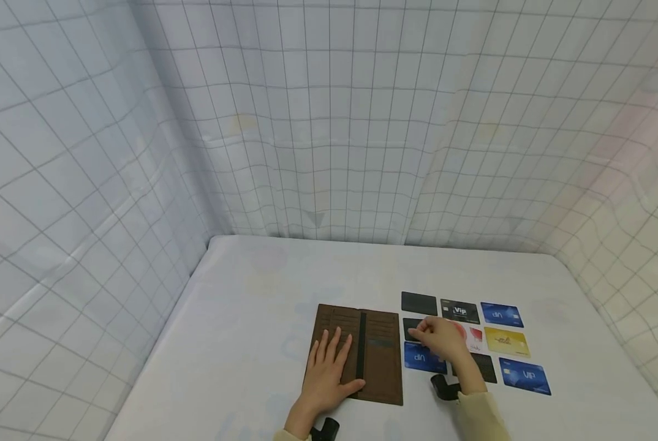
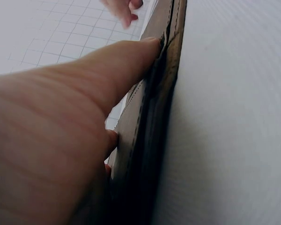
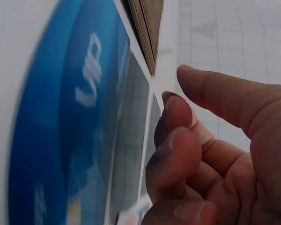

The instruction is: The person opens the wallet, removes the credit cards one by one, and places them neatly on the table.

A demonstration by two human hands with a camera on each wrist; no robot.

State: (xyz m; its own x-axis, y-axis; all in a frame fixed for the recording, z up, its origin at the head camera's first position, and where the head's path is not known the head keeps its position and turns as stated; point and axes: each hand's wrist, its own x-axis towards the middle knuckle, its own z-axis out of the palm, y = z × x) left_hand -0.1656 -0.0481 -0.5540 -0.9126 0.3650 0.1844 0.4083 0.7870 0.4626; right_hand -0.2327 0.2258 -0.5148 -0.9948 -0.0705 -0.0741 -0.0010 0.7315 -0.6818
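Note:
A brown wallet (image 1: 383, 380) lies unfolded on the table, a dark strip running down its middle. My left hand (image 1: 325, 373) rests on its left half with the fingers spread; in the left wrist view the thumb (image 2: 126, 58) touches the wallet's stitched edge (image 2: 173, 51). Over the cards right of the wallet hovers my right hand (image 1: 442, 338), closest to a dark card (image 1: 409, 329). Its fingers (image 3: 178, 154) are loosely bent, and a gap separates them from the thumb, with nothing held. A blue card (image 3: 89, 93) fills the left of the right wrist view.
Around the right hand, cards lie in rows: a black card (image 1: 419, 303), a black Vip card (image 1: 460, 311), blue cards (image 1: 502, 314) and a yellow card (image 1: 506, 342). A red-and-white card (image 1: 475, 337) is partly covered by the hand. White gridded curtains (image 1: 329, 122) enclose the white table (image 1: 241, 343).

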